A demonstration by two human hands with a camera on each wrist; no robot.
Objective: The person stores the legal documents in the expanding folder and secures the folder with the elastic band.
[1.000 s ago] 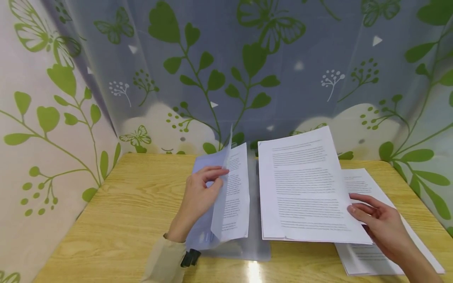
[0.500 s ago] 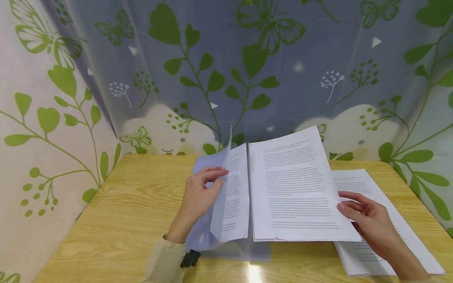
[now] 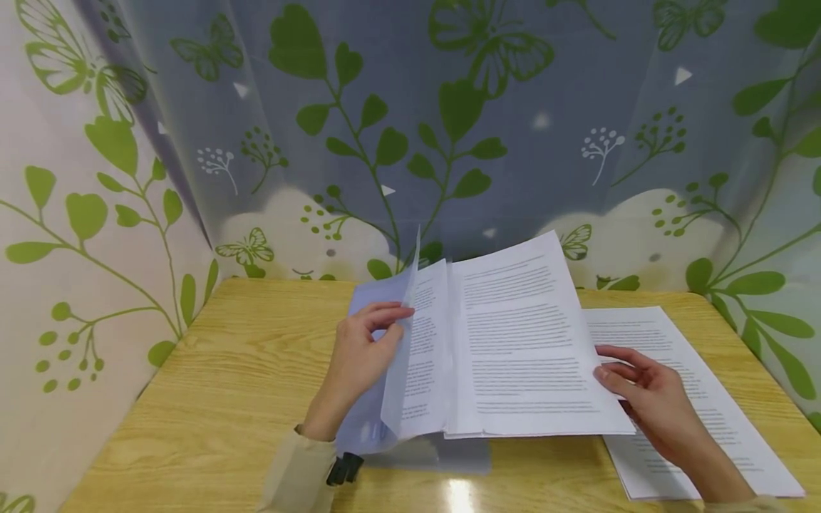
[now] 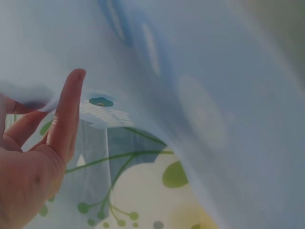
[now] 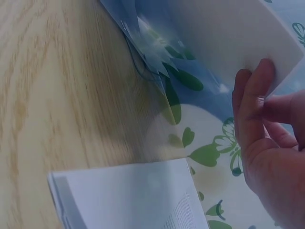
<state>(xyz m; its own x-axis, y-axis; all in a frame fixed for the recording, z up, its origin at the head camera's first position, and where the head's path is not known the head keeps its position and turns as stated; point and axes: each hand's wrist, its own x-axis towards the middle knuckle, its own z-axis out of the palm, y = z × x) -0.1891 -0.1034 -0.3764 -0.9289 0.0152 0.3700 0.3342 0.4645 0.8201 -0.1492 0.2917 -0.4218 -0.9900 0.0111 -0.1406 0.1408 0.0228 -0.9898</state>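
While L hand (image 3: pixel 362 360) pinches translucent folder flap (image 3: pixel 399 392), R hand (image 3: pixel 661 406) is clamped on printed sheets (image 3: pixel 519 342) at R edge.

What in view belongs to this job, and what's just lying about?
In the job:
folder, touched by left hand
sheets, held by right hand

Probably just lying about:
paper stack, not gripped
table and cloth, just setting
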